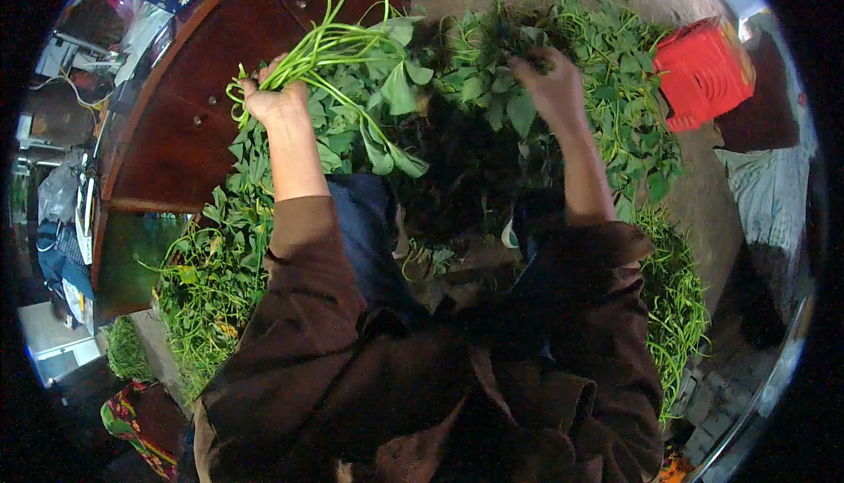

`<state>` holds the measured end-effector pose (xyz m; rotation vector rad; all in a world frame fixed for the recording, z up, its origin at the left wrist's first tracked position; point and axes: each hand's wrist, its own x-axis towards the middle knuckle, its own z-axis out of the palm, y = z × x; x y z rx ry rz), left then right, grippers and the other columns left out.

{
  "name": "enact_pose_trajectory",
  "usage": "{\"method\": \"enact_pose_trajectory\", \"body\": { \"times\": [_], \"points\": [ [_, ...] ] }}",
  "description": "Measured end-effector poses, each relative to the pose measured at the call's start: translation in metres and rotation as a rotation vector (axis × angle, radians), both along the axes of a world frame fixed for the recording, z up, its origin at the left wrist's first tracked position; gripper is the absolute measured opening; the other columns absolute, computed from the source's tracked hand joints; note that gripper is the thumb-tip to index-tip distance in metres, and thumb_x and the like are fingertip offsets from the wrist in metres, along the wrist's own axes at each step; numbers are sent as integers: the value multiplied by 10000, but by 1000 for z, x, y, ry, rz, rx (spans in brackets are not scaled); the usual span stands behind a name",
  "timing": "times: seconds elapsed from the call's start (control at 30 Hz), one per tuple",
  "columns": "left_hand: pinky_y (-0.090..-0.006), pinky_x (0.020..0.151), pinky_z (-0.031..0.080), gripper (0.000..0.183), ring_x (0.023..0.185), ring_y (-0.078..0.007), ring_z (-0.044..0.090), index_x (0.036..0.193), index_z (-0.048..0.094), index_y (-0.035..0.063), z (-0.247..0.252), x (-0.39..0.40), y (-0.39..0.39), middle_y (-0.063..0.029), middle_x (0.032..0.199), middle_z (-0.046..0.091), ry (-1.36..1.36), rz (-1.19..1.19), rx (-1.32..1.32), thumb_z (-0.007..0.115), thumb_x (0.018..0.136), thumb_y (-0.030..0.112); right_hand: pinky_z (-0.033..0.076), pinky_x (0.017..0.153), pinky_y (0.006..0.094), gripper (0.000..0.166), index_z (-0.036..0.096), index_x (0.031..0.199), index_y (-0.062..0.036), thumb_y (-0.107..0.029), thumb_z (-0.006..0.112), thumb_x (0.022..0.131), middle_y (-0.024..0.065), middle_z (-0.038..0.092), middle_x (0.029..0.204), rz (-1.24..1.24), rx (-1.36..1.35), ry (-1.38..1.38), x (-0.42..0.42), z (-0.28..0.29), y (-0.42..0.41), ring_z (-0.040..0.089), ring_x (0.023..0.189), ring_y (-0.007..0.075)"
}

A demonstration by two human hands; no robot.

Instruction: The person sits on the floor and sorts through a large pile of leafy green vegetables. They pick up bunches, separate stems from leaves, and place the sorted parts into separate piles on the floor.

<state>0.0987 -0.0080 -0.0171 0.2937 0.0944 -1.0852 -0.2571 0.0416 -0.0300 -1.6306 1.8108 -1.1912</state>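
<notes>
My left hand [275, 99] grips a bunch of long green leafy stems [330, 53], which look like sweet potato greens. Their bare stalks fan up to the right, and several broad leaves hang from the far ends. On the right, my right hand [554, 84] is at the heap of leafy vines [610, 81], with its fingers curled among dark leaves. Blur and shadow hide whether those fingers hold a stem. More leaves [343, 120] from the heap lie below and behind the bunch.
A red plastic basket [705, 77] stands at the right edge of the heap. Dark reddish-brown wooden furniture [191, 87] borders the left side. Piles of green stems [672, 311] flank me, and a smaller green pile [126, 349] lies at lower left.
</notes>
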Motion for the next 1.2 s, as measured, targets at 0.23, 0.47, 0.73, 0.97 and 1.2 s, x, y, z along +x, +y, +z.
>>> {"method": "enact_pose_trajectory", "body": {
  "times": [0.23, 0.47, 0.73, 0.97, 1.2],
  "points": [
    [-324, 547, 360, 384, 443, -156, 272, 637, 334, 110, 5, -34, -2, 21, 459, 255, -38, 21, 51, 342, 882, 405, 435, 600, 258, 190, 650, 862, -70, -119, 636, 679, 93, 616, 721, 655, 155, -308, 76, 10, 43, 525, 640, 90],
    [-320, 568, 367, 344, 429, -132, 268, 646, 351, 130, 3, -78, 1, 34, 458, 250, -102, -52, -24, 388, 885, 374, 448, 556, 290, 243, 626, 801, -35, -236, 689, 682, 107, 582, 760, 288, -46, -21, 109, -2, 42, 566, 596, 244],
    [-343, 609, 380, 361, 489, -142, 299, 673, 326, 111, 7, -108, 1, 18, 519, 313, -327, 11, 75, 388, 893, 391, 464, 500, 350, 174, 589, 728, -44, -193, 651, 663, 108, 568, 663, 232, -197, 245, 111, 0, 38, 575, 569, 276],
    [-331, 630, 377, 353, 494, -143, 303, 668, 320, 120, 13, -100, 3, 20, 516, 318, -293, 7, 66, 373, 898, 383, 393, 499, 229, 169, 624, 870, -40, -89, 546, 728, 27, 575, 620, 642, 287, -267, 98, -4, 28, 478, 542, 50],
    [-327, 582, 381, 320, 456, -140, 272, 692, 326, 122, 10, -92, 0, 19, 487, 277, -191, -5, 20, 365, 900, 362, 350, 481, 216, 138, 621, 753, -41, -56, 485, 740, 2, 513, 556, 545, 179, -217, 94, -2, 29, 427, 512, 54]
  ]
}}
